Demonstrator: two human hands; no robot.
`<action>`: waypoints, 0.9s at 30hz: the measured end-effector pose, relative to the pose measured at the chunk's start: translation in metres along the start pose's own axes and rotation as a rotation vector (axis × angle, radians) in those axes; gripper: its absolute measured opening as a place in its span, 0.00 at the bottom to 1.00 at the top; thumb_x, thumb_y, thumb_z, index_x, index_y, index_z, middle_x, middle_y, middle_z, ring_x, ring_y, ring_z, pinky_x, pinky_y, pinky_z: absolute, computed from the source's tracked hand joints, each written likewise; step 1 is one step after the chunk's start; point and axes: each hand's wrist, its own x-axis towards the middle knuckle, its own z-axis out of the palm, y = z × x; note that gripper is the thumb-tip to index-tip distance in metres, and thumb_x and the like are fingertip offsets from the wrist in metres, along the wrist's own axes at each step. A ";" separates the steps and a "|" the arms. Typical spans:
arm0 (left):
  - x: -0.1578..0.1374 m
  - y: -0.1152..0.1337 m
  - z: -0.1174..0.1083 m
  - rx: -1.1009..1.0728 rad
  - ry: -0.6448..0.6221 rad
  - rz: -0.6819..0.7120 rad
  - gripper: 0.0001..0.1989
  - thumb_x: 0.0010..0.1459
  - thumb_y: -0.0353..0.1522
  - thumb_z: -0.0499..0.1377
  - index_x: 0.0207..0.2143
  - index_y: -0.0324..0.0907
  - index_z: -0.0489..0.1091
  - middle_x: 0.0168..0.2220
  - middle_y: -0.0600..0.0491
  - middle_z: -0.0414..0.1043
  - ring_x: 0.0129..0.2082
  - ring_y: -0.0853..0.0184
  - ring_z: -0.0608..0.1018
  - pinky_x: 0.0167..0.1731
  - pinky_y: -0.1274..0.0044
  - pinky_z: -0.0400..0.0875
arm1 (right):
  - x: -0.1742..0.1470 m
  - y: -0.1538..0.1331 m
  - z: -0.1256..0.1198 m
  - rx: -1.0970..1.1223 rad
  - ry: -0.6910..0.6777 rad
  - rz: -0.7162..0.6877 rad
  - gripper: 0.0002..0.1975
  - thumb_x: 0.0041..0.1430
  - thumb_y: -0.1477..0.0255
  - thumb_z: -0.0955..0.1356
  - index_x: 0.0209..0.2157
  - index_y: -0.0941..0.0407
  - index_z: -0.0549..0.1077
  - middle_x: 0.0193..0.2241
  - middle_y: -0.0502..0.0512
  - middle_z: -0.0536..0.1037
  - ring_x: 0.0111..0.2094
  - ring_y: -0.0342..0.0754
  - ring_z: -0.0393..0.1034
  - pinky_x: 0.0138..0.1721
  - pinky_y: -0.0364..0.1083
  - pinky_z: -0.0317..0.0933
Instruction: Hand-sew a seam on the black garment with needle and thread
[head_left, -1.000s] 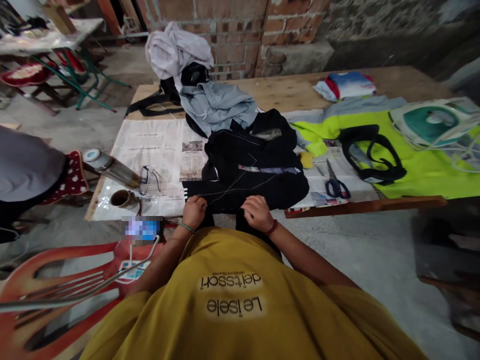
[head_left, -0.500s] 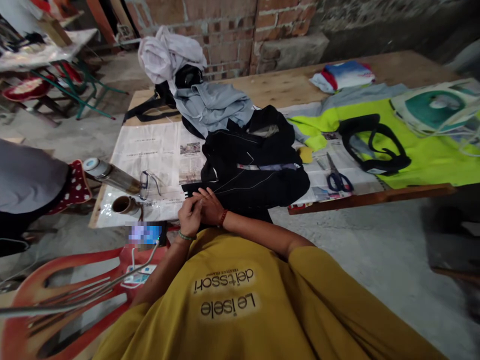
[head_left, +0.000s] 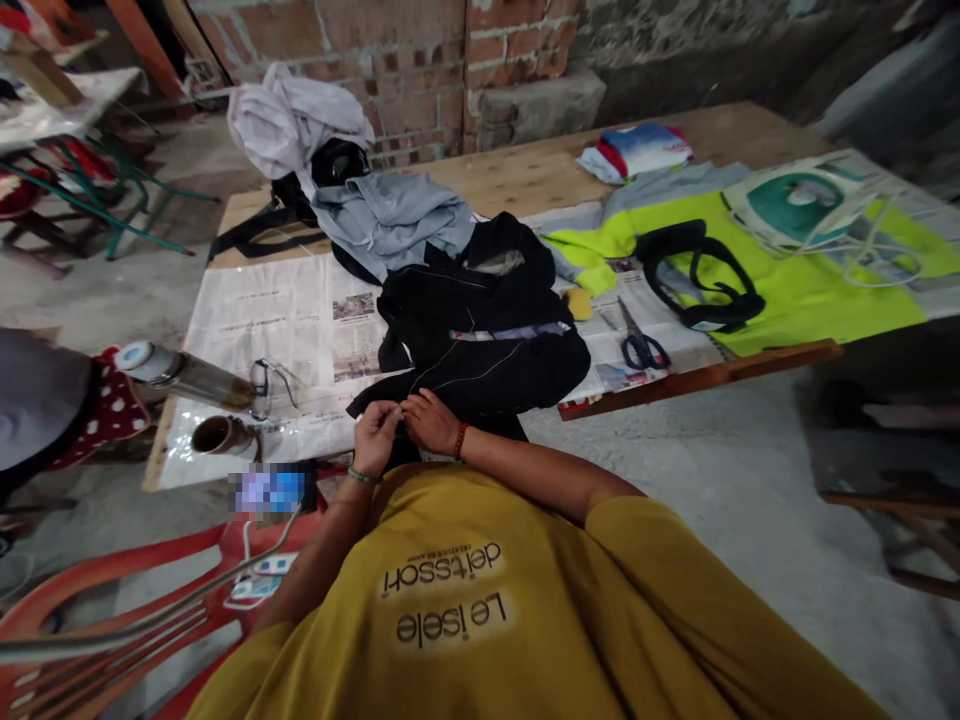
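eyeglasses (head_left: pixel 259 388) sit near a bottle (head_left: pixel 196 378) and what seems a cup (head_left: pixel 217 434).

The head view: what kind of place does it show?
Probably a garment workshop, though I cannot be certain: an iron, scissors and black cloth share one long table.

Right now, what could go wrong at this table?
The cup stands near the front edge of the table, so the left arm might knock it off. The fingers are at the near side of the black cloth; a hard tug could slide it off. The iron sits on bright cloth: if hot, which I can't tell, it might scorch.
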 end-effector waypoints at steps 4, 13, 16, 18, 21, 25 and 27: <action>0.000 0.007 -0.002 -0.094 0.045 0.039 0.15 0.53 0.38 0.60 0.42 0.41 0.70 0.25 0.58 0.67 0.18 0.77 0.63 0.17 0.84 0.60 | -0.002 -0.009 0.000 0.087 0.008 -0.044 0.38 0.56 0.55 0.68 0.58 0.68 0.60 0.56 0.71 0.65 0.60 0.58 0.57 0.62 0.58 0.48; 0.005 -0.032 -0.044 -0.177 0.251 -0.094 0.18 0.48 0.39 0.64 0.39 0.39 0.70 0.25 0.58 0.69 0.15 0.81 0.61 0.13 0.86 0.56 | -0.091 0.049 -0.030 -0.177 0.021 0.007 0.26 0.60 0.73 0.65 0.61 0.57 0.61 0.61 0.63 0.61 0.65 0.59 0.48 0.62 0.65 0.45; 0.008 -0.036 -0.044 -0.253 0.236 -0.120 0.18 0.47 0.39 0.64 0.39 0.39 0.70 0.24 0.59 0.69 0.12 0.82 0.60 0.11 0.86 0.54 | -0.119 0.068 -0.038 -0.214 0.046 0.022 0.22 0.60 0.79 0.62 0.57 0.54 0.67 0.59 0.61 0.65 0.64 0.56 0.51 0.61 0.64 0.49; 0.011 -0.035 -0.043 -0.319 0.217 -0.122 0.18 0.46 0.39 0.65 0.38 0.39 0.70 0.24 0.59 0.70 0.11 0.82 0.59 0.10 0.86 0.53 | -0.125 0.070 -0.038 -0.219 0.080 0.008 0.20 0.61 0.77 0.63 0.55 0.53 0.69 0.58 0.60 0.67 0.64 0.57 0.51 0.61 0.65 0.49; 0.015 -0.031 -0.042 -0.409 0.193 -0.119 0.18 0.45 0.38 0.65 0.38 0.40 0.69 0.24 0.59 0.70 0.10 0.82 0.58 0.10 0.86 0.52 | -0.114 0.064 -0.029 -0.190 0.110 -0.032 0.16 0.61 0.72 0.65 0.51 0.53 0.72 0.56 0.60 0.69 0.63 0.57 0.53 0.60 0.66 0.48; 0.016 -0.027 -0.047 -0.374 0.174 -0.119 0.17 0.46 0.38 0.65 0.37 0.40 0.70 0.24 0.59 0.70 0.11 0.83 0.57 0.10 0.86 0.51 | -0.098 0.065 -0.020 -0.130 0.095 -0.065 0.12 0.62 0.75 0.63 0.44 0.53 0.75 0.49 0.58 0.74 0.57 0.52 0.61 0.58 0.62 0.53; 0.014 -0.027 -0.049 -0.263 0.184 -0.119 0.16 0.46 0.39 0.65 0.36 0.40 0.71 0.24 0.59 0.70 0.12 0.82 0.59 0.11 0.87 0.54 | -0.098 0.072 -0.023 -0.134 0.100 -0.069 0.12 0.62 0.76 0.62 0.43 0.53 0.75 0.47 0.57 0.76 0.56 0.51 0.63 0.58 0.60 0.53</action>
